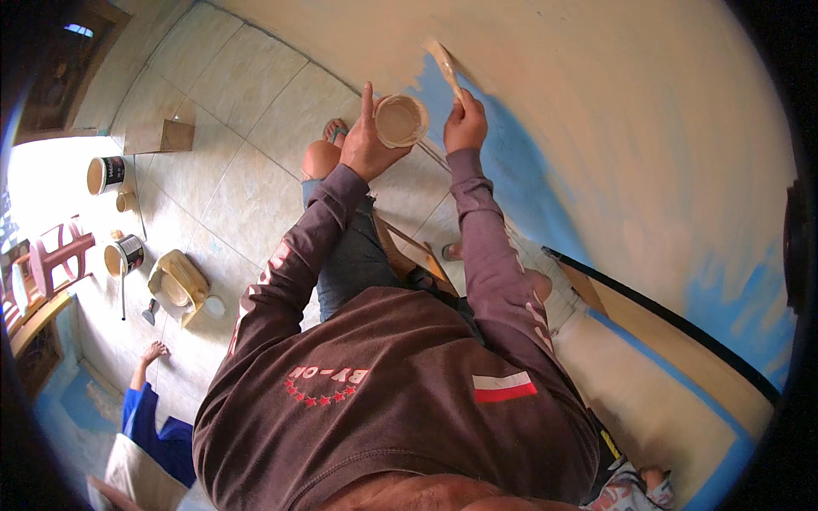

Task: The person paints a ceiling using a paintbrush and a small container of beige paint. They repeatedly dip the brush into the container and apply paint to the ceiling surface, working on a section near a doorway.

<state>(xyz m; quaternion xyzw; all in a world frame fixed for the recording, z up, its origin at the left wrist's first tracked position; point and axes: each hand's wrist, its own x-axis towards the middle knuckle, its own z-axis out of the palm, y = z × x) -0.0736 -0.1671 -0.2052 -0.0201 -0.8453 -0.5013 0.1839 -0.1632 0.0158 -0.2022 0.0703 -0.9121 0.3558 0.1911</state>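
My left hand [368, 146] holds a small round tub [401, 120] of beige paint, its fingers and thumb around the side. In my right hand [465, 125] is a paintbrush [445, 66], gripped by the handle. Its bristles are up at the wall [562, 94] and look to be touching it, at the top edge of a blue patch [520, 162]. Beige paint covers much of the wall around that patch, in streaks over blue toward the right. The tub is left of the brush, apart from it.
Left on the tiled floor [247, 183] stand two paint buckets [113, 175], a yellowish cut-open container [181, 285] and a cardboard box [162, 136]. A pink plastic stool [61, 255] is farther left. Another person [145, 451] is at lower left. A black-edged ledge [665, 319] runs to my right.
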